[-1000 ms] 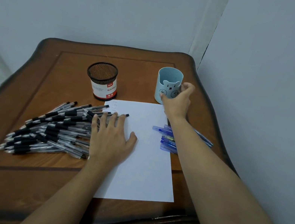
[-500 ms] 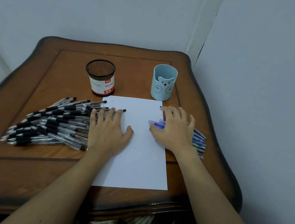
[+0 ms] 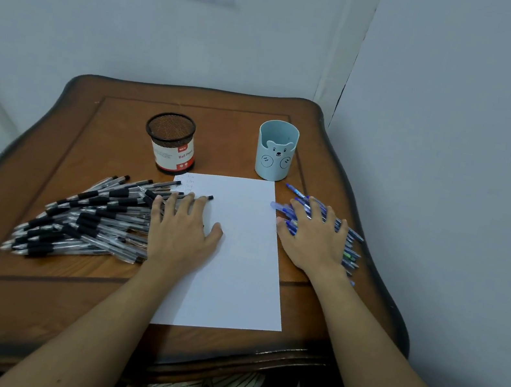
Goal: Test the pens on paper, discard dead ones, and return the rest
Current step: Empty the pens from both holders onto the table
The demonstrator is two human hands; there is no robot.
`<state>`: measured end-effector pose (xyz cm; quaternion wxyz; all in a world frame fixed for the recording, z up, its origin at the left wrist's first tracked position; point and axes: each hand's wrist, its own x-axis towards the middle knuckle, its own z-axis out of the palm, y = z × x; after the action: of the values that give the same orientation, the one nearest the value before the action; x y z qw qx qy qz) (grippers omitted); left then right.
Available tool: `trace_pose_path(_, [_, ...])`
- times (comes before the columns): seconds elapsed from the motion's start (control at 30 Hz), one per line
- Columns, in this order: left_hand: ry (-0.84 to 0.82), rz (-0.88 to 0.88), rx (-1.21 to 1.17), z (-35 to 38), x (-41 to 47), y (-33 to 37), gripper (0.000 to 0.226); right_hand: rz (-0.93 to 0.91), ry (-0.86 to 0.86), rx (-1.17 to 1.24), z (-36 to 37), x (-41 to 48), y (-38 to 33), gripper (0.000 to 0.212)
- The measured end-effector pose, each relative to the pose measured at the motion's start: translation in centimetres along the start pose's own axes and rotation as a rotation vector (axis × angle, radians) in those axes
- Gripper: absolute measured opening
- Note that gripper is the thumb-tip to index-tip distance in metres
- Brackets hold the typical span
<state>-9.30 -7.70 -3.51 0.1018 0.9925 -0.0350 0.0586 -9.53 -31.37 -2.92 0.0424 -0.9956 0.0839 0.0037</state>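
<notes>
Head view: right hand (image 3: 314, 238) now lies on the blue pens (image 3: 353, 235), away from the bear cup (image 3: 274, 155).

A second ago that hand was at the cup; it has since dropped back and rests flat, fingers spread and straight, pinching nothing, over the blue pile just right of the paper (image 3: 233, 274). That likely means it is about to choose a pen to test. The left hand (image 3: 183, 228) stays flat and relaxed across the paper's left edge, its fingers touching the black pens (image 3: 89, 215) fanned out beside it. The mesh cup (image 3: 170, 144) stands behind, holding no visible pens.
</notes>
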Motion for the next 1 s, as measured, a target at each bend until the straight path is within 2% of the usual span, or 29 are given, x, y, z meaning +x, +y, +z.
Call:
trace_pose_path(0.13, [-0.029,-0.008,0.018,-0.5,0.1,-0.6,0.063,0.064,0.009,0.019,-0.3,0.2,0.6,0.067])
trace_pose_path(0.43, [-0.026,-0.02,0.09,-1.2,-0.1,-1.8,0.059,0.051,0.025,0.03,-0.7,-0.2,0.0,0.077])
trace_pose_path(0.53, [-0.012,-0.009,0.092,-1.3,-0.1,-1.5,0.059,-0.025,0.113,0.024,-1.0,-1.0,-1.1,0.07])
trace_pose_path(0.63, [-0.019,0.02,0.091,-1.3,0.0,-1.2,0.06,-0.202,0.18,0.191,-0.8,-2.8,-2.9,0.054])
trace_pose_path(0.77, [-0.064,0.048,0.116,-1.1,0.6,-1.4,0.06,-0.416,0.142,0.359,0.3,-5.0,-5.5,0.048])
trace_pose_path(0.9, [-0.141,0.0,0.174,-0.9,1.3,-2.1,0.061,-0.388,0.017,0.287,1.5,-5.4,-6.6,0.057])
trace_pose_path(1.0, [-0.132,-0.042,0.185,-1.1,1.4,-2.9,0.057,-0.376,-0.014,0.253,1.7,-5.3,-6.6,0.056])
